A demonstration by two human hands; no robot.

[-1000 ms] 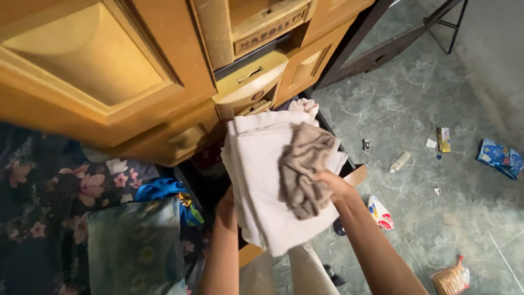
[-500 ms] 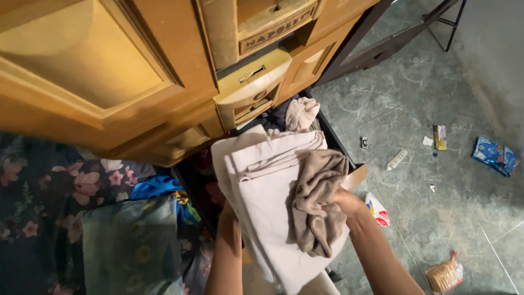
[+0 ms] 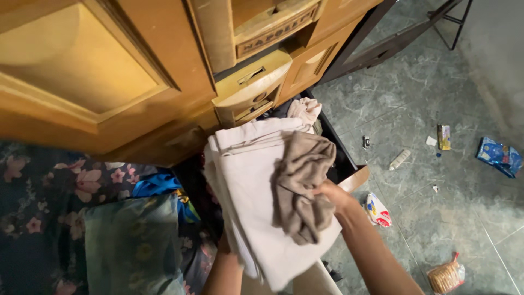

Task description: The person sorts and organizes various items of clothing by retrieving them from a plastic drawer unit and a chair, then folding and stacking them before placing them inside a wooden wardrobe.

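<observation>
I hold a folded stack of pale cream cloth (image 3: 245, 186) over an open wooden drawer (image 3: 355, 176) at the foot of a yellow-brown wardrobe (image 3: 136, 71). My left hand (image 3: 225, 247) is under the stack, mostly hidden by it. My right hand (image 3: 330, 194) grips the stack's right edge together with a crumpled taupe cloth (image 3: 299, 183) lying on top. Another pale garment (image 3: 304, 109) lies in the drawer behind.
A bed with dark floral sheet (image 3: 60, 186) and a greenish pillow (image 3: 134, 246) lies at left, with a blue cloth (image 3: 155, 186). Litter dots the grey tiled floor: a blue packet (image 3: 499, 155), a cracker pack (image 3: 447, 277), a small bottle (image 3: 399, 159), a wrapper (image 3: 377, 210).
The stack dipped lower and to the right half a second ago, then came back up and leftward. Both hands keep their hold.
</observation>
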